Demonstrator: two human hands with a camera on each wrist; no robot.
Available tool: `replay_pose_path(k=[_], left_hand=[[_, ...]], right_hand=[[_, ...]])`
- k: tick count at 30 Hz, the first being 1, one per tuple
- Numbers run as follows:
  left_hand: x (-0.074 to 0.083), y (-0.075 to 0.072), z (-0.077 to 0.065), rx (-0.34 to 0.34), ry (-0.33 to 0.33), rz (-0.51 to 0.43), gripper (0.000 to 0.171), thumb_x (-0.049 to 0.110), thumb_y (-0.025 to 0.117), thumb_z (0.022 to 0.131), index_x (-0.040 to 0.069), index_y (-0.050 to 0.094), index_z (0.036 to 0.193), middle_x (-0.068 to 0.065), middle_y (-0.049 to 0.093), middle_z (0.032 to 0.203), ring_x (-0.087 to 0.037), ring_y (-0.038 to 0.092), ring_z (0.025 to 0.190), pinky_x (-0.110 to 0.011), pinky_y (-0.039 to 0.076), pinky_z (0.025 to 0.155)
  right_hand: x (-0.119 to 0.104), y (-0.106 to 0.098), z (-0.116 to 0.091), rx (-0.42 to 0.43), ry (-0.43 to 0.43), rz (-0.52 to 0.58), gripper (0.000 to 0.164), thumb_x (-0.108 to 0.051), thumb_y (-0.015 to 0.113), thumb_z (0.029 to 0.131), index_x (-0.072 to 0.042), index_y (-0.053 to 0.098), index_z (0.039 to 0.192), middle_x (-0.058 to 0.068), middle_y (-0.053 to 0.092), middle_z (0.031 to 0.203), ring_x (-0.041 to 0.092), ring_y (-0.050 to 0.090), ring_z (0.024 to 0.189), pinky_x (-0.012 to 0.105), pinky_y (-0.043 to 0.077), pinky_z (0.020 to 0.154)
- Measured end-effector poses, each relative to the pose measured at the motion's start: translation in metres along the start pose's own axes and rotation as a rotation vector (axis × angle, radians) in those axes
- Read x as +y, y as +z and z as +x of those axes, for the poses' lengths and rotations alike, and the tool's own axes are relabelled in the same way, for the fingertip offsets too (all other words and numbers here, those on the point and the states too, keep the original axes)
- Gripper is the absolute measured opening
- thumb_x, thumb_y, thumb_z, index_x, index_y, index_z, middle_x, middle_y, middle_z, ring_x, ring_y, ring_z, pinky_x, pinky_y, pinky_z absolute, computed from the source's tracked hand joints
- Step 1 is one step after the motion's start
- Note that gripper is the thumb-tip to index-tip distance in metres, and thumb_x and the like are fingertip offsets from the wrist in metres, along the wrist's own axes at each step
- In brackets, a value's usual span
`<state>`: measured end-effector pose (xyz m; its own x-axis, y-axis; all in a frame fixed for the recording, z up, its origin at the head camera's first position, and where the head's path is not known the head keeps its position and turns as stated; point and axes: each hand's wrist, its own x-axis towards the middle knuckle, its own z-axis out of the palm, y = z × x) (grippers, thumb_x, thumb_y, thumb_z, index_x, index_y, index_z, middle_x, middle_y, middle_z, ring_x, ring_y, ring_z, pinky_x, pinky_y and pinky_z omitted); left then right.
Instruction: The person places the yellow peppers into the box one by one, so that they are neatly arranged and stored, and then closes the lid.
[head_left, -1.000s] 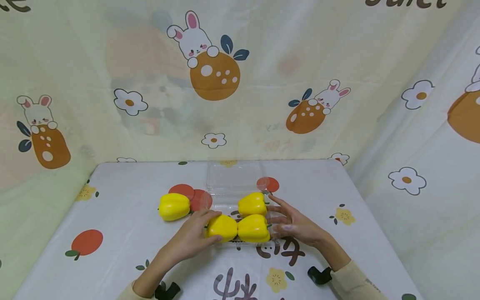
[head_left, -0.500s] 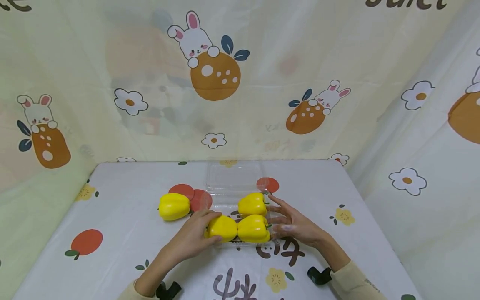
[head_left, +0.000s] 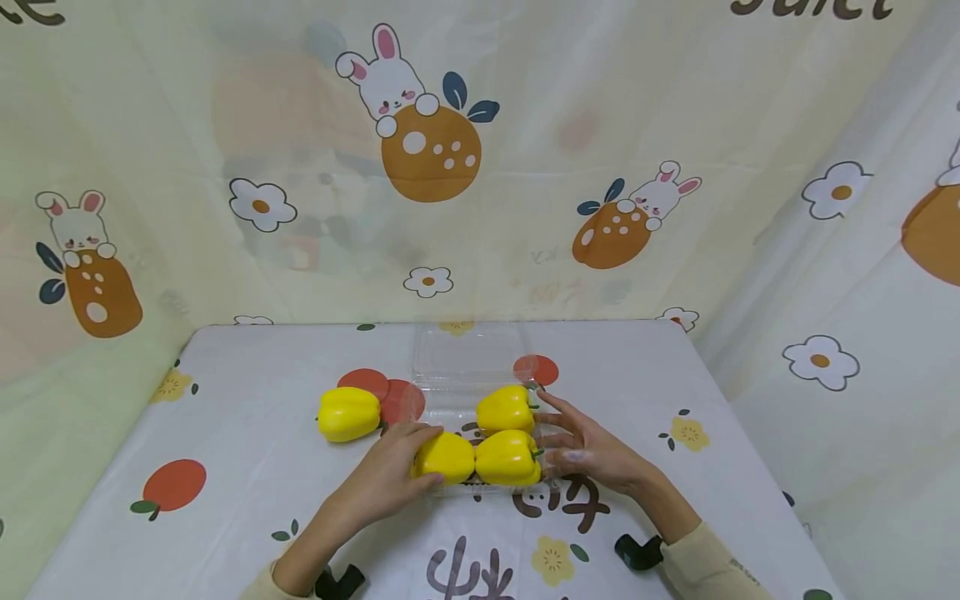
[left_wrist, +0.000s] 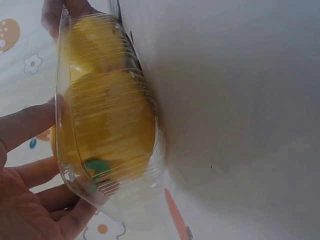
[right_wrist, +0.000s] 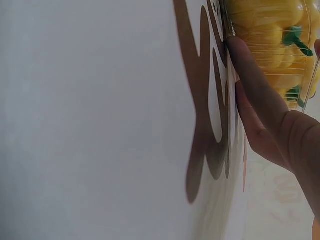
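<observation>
A clear plastic clamshell box (head_left: 472, 354) lies with its lid folded back, away from me. Inside sit a back-right yellow bell pepper (head_left: 505, 408), a front-right one (head_left: 508, 458) and a front-left one (head_left: 447, 458). My left hand (head_left: 382, 473) holds the front-left pepper at the box's left end, thumb in front, fingers behind. In the left wrist view, the thumb tip (left_wrist: 47, 112) meets the box rim. My right hand (head_left: 600, 454) rests along the right end, fingers spread; in the right wrist view, a fingertip (right_wrist: 237, 47) touches low on the box wall.
Another yellow bell pepper (head_left: 348, 414) lies on the tablecloth (head_left: 247, 400), left of the box and behind my left hand. Black fittings show by the left wrist (head_left: 341, 583) and right wrist (head_left: 637, 552). A printed curtain (head_left: 540, 233) stands at the table's far edge.
</observation>
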<state>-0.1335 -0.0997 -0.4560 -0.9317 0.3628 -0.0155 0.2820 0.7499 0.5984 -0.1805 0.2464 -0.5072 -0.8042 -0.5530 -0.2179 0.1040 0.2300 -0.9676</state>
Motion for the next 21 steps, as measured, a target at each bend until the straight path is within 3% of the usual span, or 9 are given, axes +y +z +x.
replay_pose_path(k=[21], left_hand=[[-0.0035,0.0018,-0.0012,0.006,0.019,-0.004,0.065,0.024,0.087,0.087,0.007,0.063,0.145,-0.013,0.065,0.147,-0.037,0.056,0.139,-0.058,0.046,0.120]], right_hand=[[0.0004,-0.0005,-0.0019,-0.018,-0.011,0.037,0.101,-0.017,0.070,0.096,-0.029,0.006,0.172,0.026,0.021,0.174,0.053,0.045,0.148,0.055,0.059,0.107]])
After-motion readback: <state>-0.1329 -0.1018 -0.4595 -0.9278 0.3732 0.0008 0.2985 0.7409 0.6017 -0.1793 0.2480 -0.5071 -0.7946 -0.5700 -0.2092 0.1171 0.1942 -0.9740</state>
